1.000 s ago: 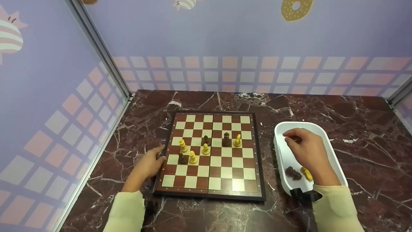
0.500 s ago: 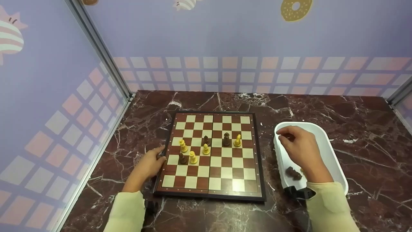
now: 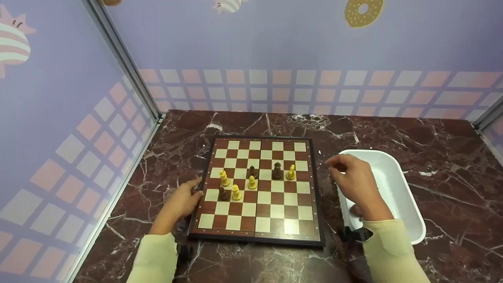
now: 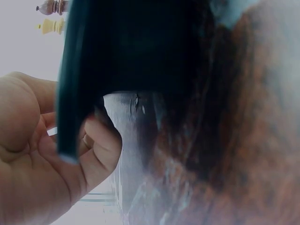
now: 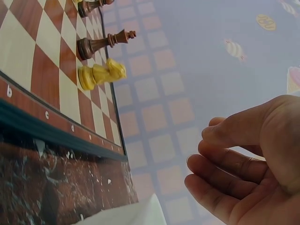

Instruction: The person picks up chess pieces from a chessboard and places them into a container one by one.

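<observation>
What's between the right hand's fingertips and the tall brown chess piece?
In the head view, a yellow chess knight, the checkered board's bare right edge, then maroon marble table.

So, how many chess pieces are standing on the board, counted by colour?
Yellow pieces: 4
Dark brown pieces: 3
Total on the board: 7
</observation>
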